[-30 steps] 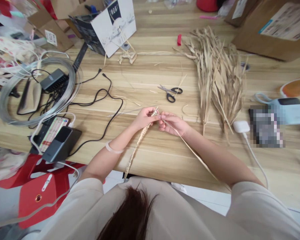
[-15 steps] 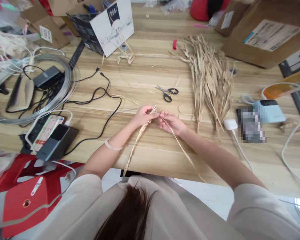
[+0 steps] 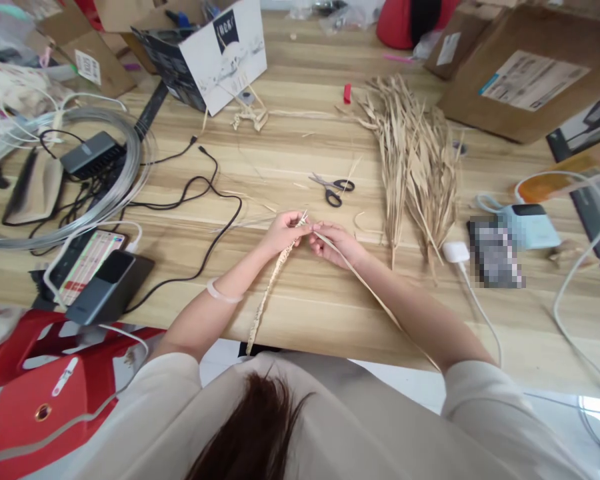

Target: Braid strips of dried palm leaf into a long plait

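Note:
My left hand (image 3: 286, 232) is closed round the upper end of a pale braided straw cord (image 3: 266, 293), which hangs down past the table's front edge. Close beside it, my right hand (image 3: 336, 244) pinches a long flat straw strip (image 3: 375, 295) that trails along my right forearm. The fingertips of both hands meet near the top of the braid, so the joint between strip and cord is partly hidden. Beyond my hands lie scissors (image 3: 333, 189) with black handles. Farther right rests a bundle of dried leaves (image 3: 415, 167).
A coil of clear tubing (image 3: 139, 157), black cables (image 3: 200, 179) and a dark power bank (image 3: 103, 287) occupy the left. At the back stand a white printed box (image 3: 225, 57) and a cardboard box (image 3: 520, 80). A light-blue power bank (image 3: 533, 228) lies right; a red stool (image 3: 40, 413) stands below left.
My right hand has shifted slightly, and the straw strip now runs closer along my right forearm, its flat side showing more. The left hand keeps its hold on the braid.

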`<state>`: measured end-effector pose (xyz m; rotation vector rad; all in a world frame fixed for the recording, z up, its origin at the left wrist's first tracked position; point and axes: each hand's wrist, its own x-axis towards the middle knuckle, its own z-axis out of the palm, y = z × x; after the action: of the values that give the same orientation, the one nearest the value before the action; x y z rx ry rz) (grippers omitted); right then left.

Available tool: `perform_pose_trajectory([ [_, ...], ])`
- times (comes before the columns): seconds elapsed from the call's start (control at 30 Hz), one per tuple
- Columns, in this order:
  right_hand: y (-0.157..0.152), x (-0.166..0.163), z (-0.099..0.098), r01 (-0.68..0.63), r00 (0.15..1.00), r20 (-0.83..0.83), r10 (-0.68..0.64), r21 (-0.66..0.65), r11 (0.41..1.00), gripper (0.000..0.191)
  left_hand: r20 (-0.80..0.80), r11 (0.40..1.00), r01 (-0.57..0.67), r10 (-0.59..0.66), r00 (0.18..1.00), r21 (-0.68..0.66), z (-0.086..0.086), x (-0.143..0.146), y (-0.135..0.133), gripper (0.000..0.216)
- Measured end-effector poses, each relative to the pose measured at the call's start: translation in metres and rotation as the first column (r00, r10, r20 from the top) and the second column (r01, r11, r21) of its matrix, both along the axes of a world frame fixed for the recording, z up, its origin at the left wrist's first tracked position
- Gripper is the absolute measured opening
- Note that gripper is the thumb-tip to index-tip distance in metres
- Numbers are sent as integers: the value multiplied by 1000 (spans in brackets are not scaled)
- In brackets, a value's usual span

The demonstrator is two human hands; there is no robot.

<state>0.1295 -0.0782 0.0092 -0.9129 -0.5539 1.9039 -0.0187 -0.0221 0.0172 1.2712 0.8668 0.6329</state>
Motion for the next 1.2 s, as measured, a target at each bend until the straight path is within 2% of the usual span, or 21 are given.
perform_pose_trajectory([
  [0.13, 0, -1, -2, 73, 997, -8, -73, 25, 997, 23, 30, 1000, -5, 5, 1000, -19, 0, 1, -1, 35],
  [0.27, -1, 3, -3, 42, 997, -71, -43, -2, 999, 18, 40, 1000, 1, -1, 999, -11, -2, 3, -2, 38],
  [0.37, -2, 5, -1, 39, 995, -88, -39, 4, 999, 15, 23, 999, -42, 43, 999, -17, -1, 4, -3, 39],
  [0.43, -3, 5, 1, 45, 994, -102, -43, 14, 999, 16, 11, 997, -77, 77, 997, -13, 0, 5, -3, 41],
  [0.57, -4, 5, 0, 50, 990, -135, -48, 11, 999, 17, 1, 998, -69, 69, 998, -1, 0, 6, -3, 38],
  [0.87, -4, 7, -10, 28, 992, -124, -21, 61, 998, 17, -38, 997, -73, 73, 997, -4, 0, 7, -4, 40],
  [1.2, -4, 7, -10, 26, 996, -86, -19, 81, 996, 19, 42, 999, -40, 40, 998, -4, 1, 3, -4, 31],
])
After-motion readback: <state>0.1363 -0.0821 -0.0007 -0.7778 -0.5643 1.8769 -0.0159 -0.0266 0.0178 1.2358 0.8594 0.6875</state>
